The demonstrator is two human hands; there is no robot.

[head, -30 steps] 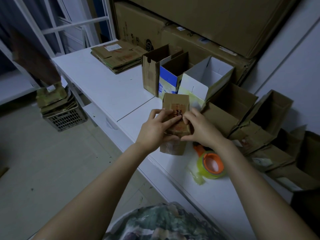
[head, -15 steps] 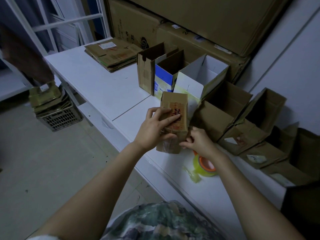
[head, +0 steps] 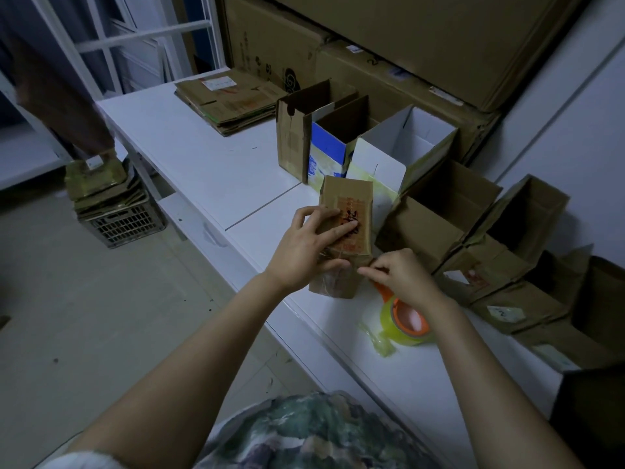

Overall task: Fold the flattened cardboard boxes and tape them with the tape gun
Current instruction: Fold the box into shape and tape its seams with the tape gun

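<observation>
A small brown cardboard box with red print stands on the white table. My left hand lies over its top, fingers across the closed flaps and thumb on the near side. My right hand is at the box's lower right corner, fingertips pinched together at the box's edge; what they pinch is too small to tell. An orange tape dispenser with a yellowish clear tape roll lies on the table just under my right wrist, a loose tape end trailing left.
Several folded open boxes stand in a row along the wall from the middle to the right. A stack of flattened boxes lies at the table's far end. Large cartons lean behind. A plastic crate sits on the floor at left.
My right hand has slid off the box's top, down to its lower right corner. My left hand stays on the box. The view has shifted slightly.
</observation>
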